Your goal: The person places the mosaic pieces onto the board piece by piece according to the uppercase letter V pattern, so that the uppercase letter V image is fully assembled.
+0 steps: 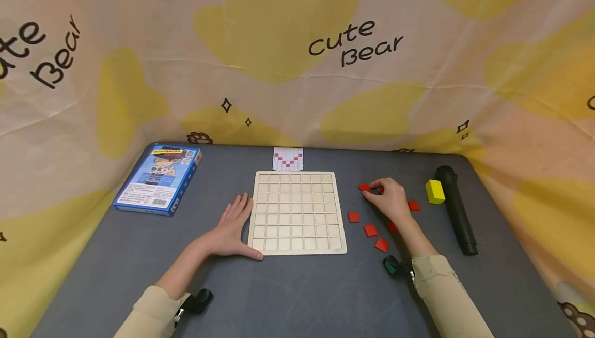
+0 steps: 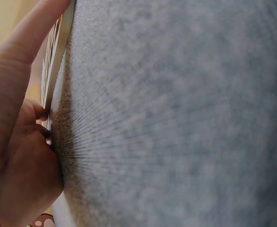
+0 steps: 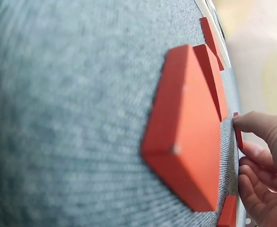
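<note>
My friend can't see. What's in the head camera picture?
A person's right hand pinches a red square beside a pale grid board; the left hand rests at the board's left edge. More red squares lie on the grey table, with a yellow block and black microphone farther right, a blue box at left and a card behind the board.

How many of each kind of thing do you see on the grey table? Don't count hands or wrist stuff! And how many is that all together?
Red tiles: 6 in sight
Grid board: 1
Pattern card: 1
Blue box: 1
Yellow block: 1
Black microphone: 1
Total in sight: 11
</note>
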A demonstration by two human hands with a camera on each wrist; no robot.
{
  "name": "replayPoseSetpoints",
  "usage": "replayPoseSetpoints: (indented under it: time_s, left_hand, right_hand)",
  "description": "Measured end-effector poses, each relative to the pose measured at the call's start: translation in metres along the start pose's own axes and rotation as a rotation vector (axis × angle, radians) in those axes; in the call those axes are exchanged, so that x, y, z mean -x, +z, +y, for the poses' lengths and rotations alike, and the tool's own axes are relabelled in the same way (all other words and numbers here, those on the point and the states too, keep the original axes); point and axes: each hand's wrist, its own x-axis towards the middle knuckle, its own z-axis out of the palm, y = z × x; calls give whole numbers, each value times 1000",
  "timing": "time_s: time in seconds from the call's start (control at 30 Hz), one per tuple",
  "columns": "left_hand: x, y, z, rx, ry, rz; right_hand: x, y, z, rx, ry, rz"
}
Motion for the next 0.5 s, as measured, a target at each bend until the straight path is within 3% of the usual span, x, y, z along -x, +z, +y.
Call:
replayPoseSetpoints:
  time_s: [0.27,0.5]
  left_hand:
    - [-1,-2,0,4,6,3]
    - [-1,-1,-1,8,17,5]
  right_hand:
    - [4,2,-3,-10,-13,-14]
    - [13,7,-20,-92,-64,-6]
